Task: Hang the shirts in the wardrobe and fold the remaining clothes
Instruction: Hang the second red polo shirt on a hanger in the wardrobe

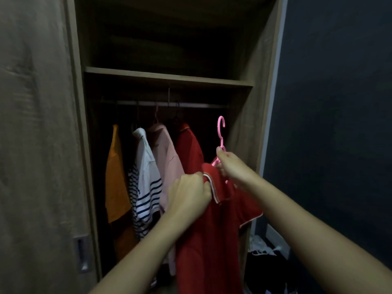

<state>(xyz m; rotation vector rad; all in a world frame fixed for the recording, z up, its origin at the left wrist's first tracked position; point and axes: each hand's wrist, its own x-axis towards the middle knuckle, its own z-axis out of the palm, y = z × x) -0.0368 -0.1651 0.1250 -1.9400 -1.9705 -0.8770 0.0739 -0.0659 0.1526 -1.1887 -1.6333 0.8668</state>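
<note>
A red polo shirt [207, 234] with a white-trimmed collar hangs on a pink plastic hanger [221, 132] in front of the open wardrobe. My right hand [231, 166] is shut on the hanger just below its hook. My left hand [188, 194] grips the shirt's collar. The hook is free, a little below and in front of the rail's [169, 103] right end. On the rail hang an orange shirt [116, 179], a striped white shirt [146, 183], a pink shirt [169, 164] and another red shirt [189, 149].
A wooden shelf [167, 78] sits just above the rail. The wardrobe door [36, 145] stands at the left, and a dark wall [335, 102] at the right. A pile of clothes [265, 257] lies on the floor at the lower right.
</note>
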